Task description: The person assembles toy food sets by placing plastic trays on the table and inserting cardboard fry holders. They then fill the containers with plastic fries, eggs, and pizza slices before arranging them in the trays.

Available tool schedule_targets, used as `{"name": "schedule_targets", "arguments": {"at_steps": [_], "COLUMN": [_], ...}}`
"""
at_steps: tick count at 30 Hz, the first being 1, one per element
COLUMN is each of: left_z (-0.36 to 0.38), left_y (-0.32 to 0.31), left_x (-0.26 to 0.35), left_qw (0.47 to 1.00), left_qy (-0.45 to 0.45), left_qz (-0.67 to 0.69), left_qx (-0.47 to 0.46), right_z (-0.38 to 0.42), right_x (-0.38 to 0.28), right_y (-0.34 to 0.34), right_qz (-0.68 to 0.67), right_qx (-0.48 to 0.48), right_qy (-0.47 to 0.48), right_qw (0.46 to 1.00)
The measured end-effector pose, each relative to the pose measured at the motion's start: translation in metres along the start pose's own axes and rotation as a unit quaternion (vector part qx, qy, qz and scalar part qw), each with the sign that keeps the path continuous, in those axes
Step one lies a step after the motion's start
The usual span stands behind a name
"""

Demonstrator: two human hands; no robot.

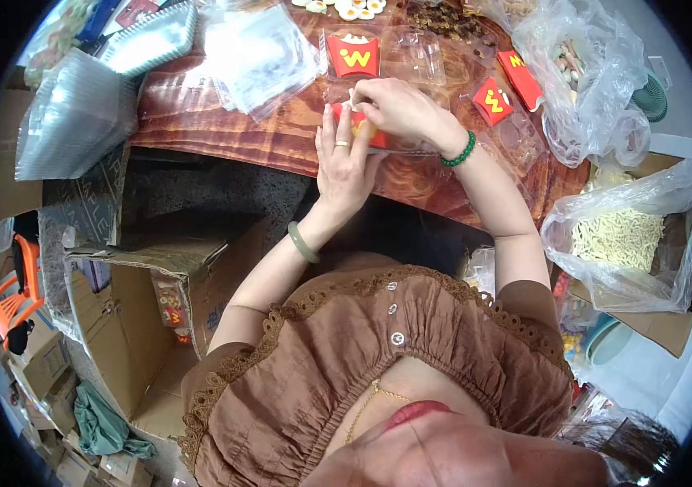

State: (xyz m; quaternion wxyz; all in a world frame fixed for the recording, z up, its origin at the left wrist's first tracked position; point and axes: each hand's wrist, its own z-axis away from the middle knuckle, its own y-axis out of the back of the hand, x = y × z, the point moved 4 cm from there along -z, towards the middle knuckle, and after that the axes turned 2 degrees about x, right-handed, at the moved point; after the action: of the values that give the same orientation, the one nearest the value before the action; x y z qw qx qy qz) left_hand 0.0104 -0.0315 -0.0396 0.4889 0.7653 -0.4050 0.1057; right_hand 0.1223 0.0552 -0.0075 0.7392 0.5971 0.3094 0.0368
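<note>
By the left hand, a red carton is held, seemingly steadied for the right hand's narrowed fingers at its mouth (whether anything is pinched cannot be told), while another carton is stood just beyond.

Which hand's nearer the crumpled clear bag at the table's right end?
Right. The right hand is left of the bag, with its fingers at the top of a red carton; the left hand is farther left, over that carton.
</note>
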Motion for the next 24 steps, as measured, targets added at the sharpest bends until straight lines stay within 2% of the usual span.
{"name": "schedule_targets", "arguments": {"at_steps": [2, 3, 5, 8, 12, 14, 18, 20, 21, 23, 24], "left_z": [0.001, 0.001, 0.002, 0.002, 0.001, 0.001, -0.002, -0.006, -0.008, -0.011, -0.015], "left_y": [-0.001, -0.002, -0.003, -0.004, -0.002, -0.003, -0.004, -0.004, 0.001, 0.013, 0.02], "left_x": [-0.001, -0.002, -0.002, -0.002, -0.001, -0.002, -0.002, -0.001, 0.002, 0.008, 0.01], "left_qw": [1.0, 1.0, 1.0, 1.0, 1.0, 1.0, 1.0, 0.999, 0.999, 0.997, 0.998], "left_qy": [0.004, 0.004, 0.0, 0.003, 0.0, 0.004, 0.017, 0.01, 0.008, 0.043, 0.027], "left_qz": [0.005, 0.005, 0.005, -0.004, 0.002, -0.003, -0.004, 0.034, 0.033, 0.022, 0.025], "left_qx": [0.008, 0.009, 0.009, 0.008, 0.013, 0.005, -0.008, -0.012, -0.008, -0.067, -0.05], "right_z": [0.001, 0.001, 0.001, 0.005, 0.002, 0.004, 0.001, -0.004, -0.005, -0.009, -0.015], "right_x": [-0.001, 0.0, 0.003, -0.011, -0.01, -0.012, -0.01, 0.0, 0.002, 0.01, 0.022], "right_y": [0.007, 0.005, -0.003, 0.005, 0.005, 0.003, 0.012, 0.017, 0.027, 0.051, 0.058], "right_qz": [-0.108, -0.107, -0.016, 0.028, -0.048, 0.009, 0.017, -0.091, -0.139, -0.193, -0.174], "right_qx": [0.069, 0.069, 0.049, 0.043, 0.1, 0.056, -0.002, -0.023, 0.009, 0.071, 0.156], "right_qy": [-0.008, -0.007, 0.017, 0.003, 0.012, -0.008, 0.012, 0.02, 0.028, -0.022, 0.01], "right_qw": [0.992, 0.992, 0.999, 0.999, 0.994, 0.998, 1.0, 0.995, 0.99, 0.978, 0.972]}}
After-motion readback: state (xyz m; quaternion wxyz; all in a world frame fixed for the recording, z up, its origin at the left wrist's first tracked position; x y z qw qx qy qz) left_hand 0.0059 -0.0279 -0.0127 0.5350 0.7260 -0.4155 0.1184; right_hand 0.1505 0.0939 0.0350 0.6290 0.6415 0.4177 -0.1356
